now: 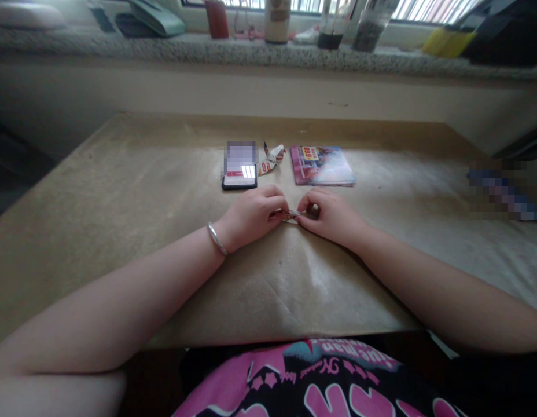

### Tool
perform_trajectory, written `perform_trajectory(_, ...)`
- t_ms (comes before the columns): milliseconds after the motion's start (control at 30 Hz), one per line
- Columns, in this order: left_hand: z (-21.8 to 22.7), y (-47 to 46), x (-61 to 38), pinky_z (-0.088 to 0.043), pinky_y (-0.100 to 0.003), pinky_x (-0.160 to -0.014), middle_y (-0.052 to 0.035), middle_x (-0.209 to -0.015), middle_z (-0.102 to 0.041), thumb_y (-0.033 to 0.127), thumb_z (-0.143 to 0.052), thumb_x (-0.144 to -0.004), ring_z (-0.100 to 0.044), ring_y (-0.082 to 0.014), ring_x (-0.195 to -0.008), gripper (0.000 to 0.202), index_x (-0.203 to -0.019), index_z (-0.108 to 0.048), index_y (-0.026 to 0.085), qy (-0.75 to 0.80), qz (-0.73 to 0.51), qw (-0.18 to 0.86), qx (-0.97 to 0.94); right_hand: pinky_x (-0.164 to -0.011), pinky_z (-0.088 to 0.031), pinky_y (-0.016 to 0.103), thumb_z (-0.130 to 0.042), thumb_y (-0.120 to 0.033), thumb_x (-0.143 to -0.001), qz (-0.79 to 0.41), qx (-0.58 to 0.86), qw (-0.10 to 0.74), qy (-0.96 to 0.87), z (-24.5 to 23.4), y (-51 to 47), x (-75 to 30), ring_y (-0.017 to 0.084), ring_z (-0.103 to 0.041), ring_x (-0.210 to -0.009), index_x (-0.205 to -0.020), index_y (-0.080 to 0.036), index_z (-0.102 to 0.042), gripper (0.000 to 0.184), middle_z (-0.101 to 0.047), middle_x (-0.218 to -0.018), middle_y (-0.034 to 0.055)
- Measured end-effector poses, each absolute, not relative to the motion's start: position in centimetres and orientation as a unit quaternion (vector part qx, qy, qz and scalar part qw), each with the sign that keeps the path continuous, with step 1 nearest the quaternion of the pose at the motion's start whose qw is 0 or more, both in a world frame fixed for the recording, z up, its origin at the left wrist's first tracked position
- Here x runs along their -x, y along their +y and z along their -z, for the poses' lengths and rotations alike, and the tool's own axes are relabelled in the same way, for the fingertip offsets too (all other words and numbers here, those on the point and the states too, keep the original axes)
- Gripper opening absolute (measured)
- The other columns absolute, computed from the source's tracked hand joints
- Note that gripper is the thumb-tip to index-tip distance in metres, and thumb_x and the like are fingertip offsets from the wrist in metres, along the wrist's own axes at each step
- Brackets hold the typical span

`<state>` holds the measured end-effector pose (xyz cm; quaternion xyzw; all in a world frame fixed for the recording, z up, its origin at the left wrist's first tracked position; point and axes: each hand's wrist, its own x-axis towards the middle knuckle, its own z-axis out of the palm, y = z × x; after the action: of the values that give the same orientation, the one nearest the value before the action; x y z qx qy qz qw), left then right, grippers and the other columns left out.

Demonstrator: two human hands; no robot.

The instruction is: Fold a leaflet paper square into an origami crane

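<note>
Between my two hands is a small folded piece of printed paper (290, 216), just above the table in front of me. My left hand (257, 215), with a silver bangle at its wrist, pinches the paper's left end. The right end is pinched between the thumb and fingertips of my right hand (328, 214). Fingers cover most of the paper, so its full shape is hidden. Beyond my hands lies a folded paper figure (272, 159) with pointed ends and printed lettering. A stack of colourful printed sheets (323, 166) rests to its right.
A phone (239, 166) with a lit screen lies left of the paper figure. The table (99, 202) has a tan cover. At the right edge is a blurred printed item (507, 194). Bottles and jars stand on the stone windowsill (242, 55) behind.
</note>
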<state>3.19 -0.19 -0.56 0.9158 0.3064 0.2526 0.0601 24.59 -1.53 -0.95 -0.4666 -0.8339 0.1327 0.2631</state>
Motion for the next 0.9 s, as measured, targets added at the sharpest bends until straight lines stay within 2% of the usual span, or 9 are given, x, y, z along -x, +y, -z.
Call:
perform_trajectory(100, 0.52, -0.23, -3.27, -0.046, -0.026, -0.071, -0.0037, -0.083, -0.066, 0.020, -0.063, -0.084, -0.059, -0.0147, -0.076, 0.012, -0.095, -0.067, 0.015, 0.318, -0.245, 0.061, -0.914, -0.067, -0.042, 0.029, -0.066, -0.022, -0.074, -0.142, 0.461, 0.260, -0.836, 0.87, -1.53, -24.54, 0.017, -0.054, -0.073, -0.074, -0.020, -0.058, 0.007, -0.060, -0.074, 0.0024)
perform_trajectory(267, 0.50, -0.06, -3.42, -0.045, -0.027, -0.071, -0.0040, -0.080, -0.065, 0.023, -0.062, -0.086, -0.058, -0.0155, -0.077, 0.011, -0.082, -0.068, 0.016, 0.305, -0.225, 0.053, -0.924, -0.069, -0.042, 0.030, -0.064, -0.022, -0.075, -0.135, 0.446, 0.252, -0.848, 0.65, -1.64, -24.47, 0.018, -0.054, -0.075, -0.074, -0.020, -0.059, 0.006, -0.061, -0.073, 0.0030)
perform_trajectory(567, 0.44, 0.04, -3.86, -0.044, -0.028, -0.070, -0.0041, -0.076, -0.063, 0.020, -0.057, -0.086, -0.057, -0.0162, -0.075, 0.015, -0.075, -0.065, 0.015, 0.294, -0.208, 0.018, -0.933, -0.068, -0.041, 0.029, -0.061, -0.021, -0.077, -0.112, 0.433, 0.238, -0.862, 0.54, -1.74, -24.22, 0.017, -0.054, -0.073, -0.071, -0.019, -0.057, 0.007, -0.060, -0.073, 0.0032)
perform_trajectory(900, 0.30, -0.15, -3.97, -0.043, -0.026, -0.067, -0.0039, -0.077, -0.063, 0.019, -0.053, -0.088, -0.057, -0.0152, -0.073, 0.018, -0.075, -0.065, 0.016, 0.307, -0.195, 0.009, -0.932, -0.067, -0.040, 0.031, -0.058, -0.018, -0.078, -0.068, 0.413, 0.224, -0.880, 0.44, -1.69, -24.17, 0.020, -0.054, -0.075, -0.068, -0.020, -0.057, 0.010, -0.061, -0.072, 0.0050)
